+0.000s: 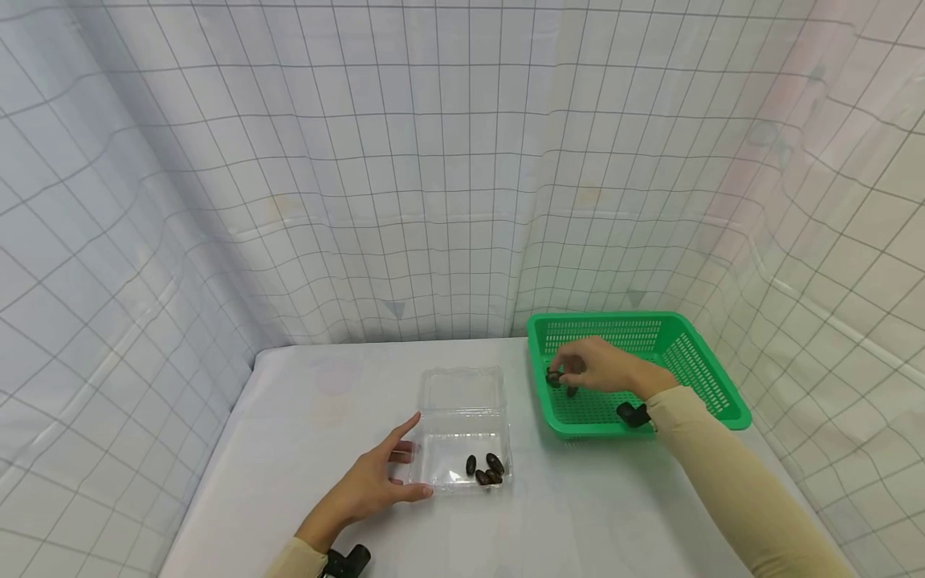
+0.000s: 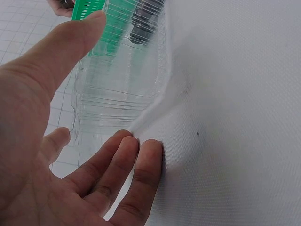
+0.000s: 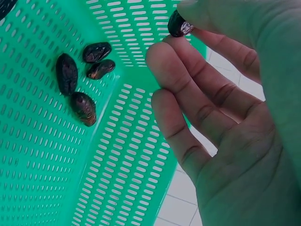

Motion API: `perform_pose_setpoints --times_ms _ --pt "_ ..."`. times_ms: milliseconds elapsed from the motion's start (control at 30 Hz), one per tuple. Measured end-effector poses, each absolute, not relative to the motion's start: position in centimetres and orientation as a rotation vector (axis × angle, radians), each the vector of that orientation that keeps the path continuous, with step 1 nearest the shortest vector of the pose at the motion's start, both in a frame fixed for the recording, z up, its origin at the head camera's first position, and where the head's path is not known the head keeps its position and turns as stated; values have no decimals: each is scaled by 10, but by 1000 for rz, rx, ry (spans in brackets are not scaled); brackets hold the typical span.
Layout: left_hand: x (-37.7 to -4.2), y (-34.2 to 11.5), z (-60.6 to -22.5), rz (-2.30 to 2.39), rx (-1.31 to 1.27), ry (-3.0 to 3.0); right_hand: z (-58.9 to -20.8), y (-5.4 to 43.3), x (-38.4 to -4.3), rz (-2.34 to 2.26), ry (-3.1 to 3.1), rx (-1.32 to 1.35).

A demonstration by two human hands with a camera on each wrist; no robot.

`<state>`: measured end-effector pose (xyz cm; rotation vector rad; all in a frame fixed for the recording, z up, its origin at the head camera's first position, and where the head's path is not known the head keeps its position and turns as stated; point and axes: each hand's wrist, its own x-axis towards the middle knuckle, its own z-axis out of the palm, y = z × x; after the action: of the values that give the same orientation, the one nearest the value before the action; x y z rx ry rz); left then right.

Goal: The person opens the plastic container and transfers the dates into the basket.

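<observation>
My left hand (image 1: 372, 482) is beside a clear plastic clamshell box (image 1: 444, 449), its fingers relaxed along the left side and its thumb at the front corner. Several dark, wrinkled dates (image 1: 495, 463) lie in the box's front right part, and the lid (image 1: 460, 391) is folded back flat behind it. Over the left part of a green basket (image 1: 704, 369), my right hand (image 1: 600, 365) pinches one date (image 3: 176, 24) between thumb and fingers. Below that hand, several more dates (image 3: 67, 74) lie on the basket floor near a corner.
A white cloth covers the table (image 1: 311, 417). White grid-patterned curtains (image 1: 433, 201) stand behind it and on both sides. The basket is at the back right, to the right of the box. Black wrist cameras (image 1: 633, 414) sit on both wrists.
</observation>
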<state>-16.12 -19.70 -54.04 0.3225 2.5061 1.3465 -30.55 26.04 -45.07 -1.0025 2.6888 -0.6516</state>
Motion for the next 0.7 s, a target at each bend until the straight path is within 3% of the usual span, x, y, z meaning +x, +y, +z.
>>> perform_pose_setpoints --times_ms 700 --pt "-161 -197 -543 1366 330 2488 -457 274 -310 -662 2703 -891"
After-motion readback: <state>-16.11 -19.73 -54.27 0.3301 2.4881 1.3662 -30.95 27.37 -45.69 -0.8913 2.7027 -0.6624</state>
